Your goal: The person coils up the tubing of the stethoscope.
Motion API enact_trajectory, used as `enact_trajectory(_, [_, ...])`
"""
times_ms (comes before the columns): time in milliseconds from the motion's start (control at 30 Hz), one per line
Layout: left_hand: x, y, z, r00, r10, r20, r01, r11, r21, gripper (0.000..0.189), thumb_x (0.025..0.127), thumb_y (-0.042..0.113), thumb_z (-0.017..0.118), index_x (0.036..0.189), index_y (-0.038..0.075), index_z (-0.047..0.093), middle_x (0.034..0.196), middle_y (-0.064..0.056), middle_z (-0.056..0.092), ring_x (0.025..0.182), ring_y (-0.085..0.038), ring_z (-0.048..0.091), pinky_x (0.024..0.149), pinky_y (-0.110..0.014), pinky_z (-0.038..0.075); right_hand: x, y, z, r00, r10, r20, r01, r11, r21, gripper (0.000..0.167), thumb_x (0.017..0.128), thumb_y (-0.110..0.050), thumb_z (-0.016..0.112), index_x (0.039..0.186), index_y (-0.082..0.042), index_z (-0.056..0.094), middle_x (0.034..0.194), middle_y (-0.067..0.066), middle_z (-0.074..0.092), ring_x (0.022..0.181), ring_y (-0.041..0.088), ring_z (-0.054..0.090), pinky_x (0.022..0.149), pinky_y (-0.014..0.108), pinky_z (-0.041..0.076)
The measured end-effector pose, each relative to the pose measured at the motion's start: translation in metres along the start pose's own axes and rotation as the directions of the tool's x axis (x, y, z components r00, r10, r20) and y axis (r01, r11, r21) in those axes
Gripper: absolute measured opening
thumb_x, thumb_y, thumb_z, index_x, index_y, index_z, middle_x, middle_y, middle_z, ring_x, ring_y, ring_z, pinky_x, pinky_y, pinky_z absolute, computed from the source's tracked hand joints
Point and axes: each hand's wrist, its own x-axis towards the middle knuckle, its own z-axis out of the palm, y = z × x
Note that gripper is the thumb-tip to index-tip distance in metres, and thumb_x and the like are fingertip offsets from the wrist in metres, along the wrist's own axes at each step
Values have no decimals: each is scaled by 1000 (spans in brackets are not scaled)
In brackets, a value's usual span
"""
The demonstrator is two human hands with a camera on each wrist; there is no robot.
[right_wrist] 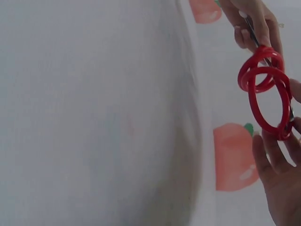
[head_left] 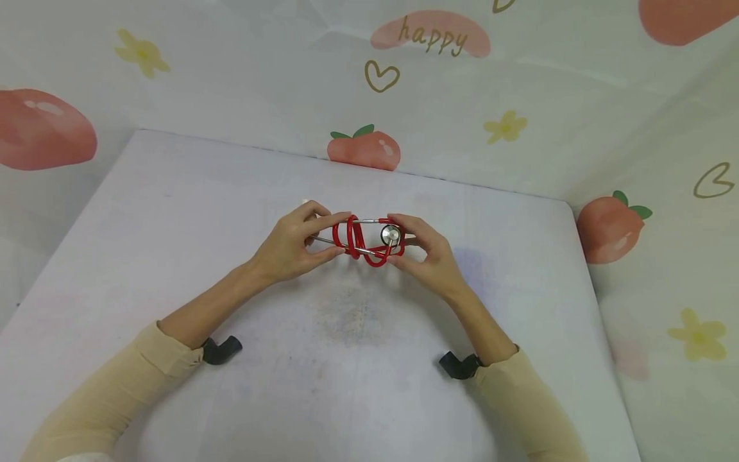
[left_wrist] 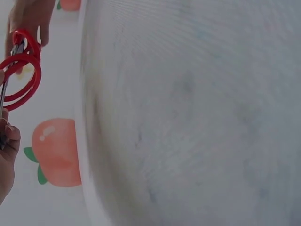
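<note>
A red stethoscope (head_left: pixel 353 237), its tubing wound in loops around its metal ear tubes, is held up over the table between both hands. My left hand (head_left: pixel 294 240) pinches the ear-tube end with thumb and fingers. At the other end, my right hand (head_left: pixel 426 247) grips the tubing beside the round silver chest piece (head_left: pixel 390 235). The red loops (left_wrist: pixel 28 80) show at the left edge of the left wrist view. In the right wrist view, the coiled tubing (right_wrist: pixel 268 89) hangs between the two hands.
The white table (head_left: pixel 346 385) spreads below the hands, with a faint stain near its middle. Behind it hangs a white cloth (head_left: pixel 260 77) printed with peaches, hearts and flowers. A black strap piece (head_left: pixel 222 350) juts from the left wrist, another (head_left: pixel 458 366) from the right.
</note>
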Motion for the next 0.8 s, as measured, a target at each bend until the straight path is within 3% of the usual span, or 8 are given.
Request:
enact_trajectory(167, [0,-2,2,1000,-4,26,4,1000,-4,60,78,20,86,134,16,65,102,-4,58,67,-10,43,57,-24,41,0,-1,-7,998,-11,58,15,998,-67,66,73,14,80,133,14,53,129,26,57,109,32,59,80,52,55])
enact_trajectory(500, [2,-4,6,997,-11,71,13,999,-35,58,80,16,85,134,16,64,104,-2,59,70,-12,49,59,-26,44,-4,2,-14,991,-71,110,95,968,-232,69,69,11,85,132,11,56,125,24,59,98,31,64,79,46,56])
enact_trajectory(800, [2,-5,7,994,-36,104,41,998,-40,58,81,15,83,135,12,63,110,-4,63,74,-16,56,61,-30,49,-7,5,-17,994,-58,93,78,971,-225,66,67,11,86,128,13,58,121,25,61,91,33,66,77,47,57])
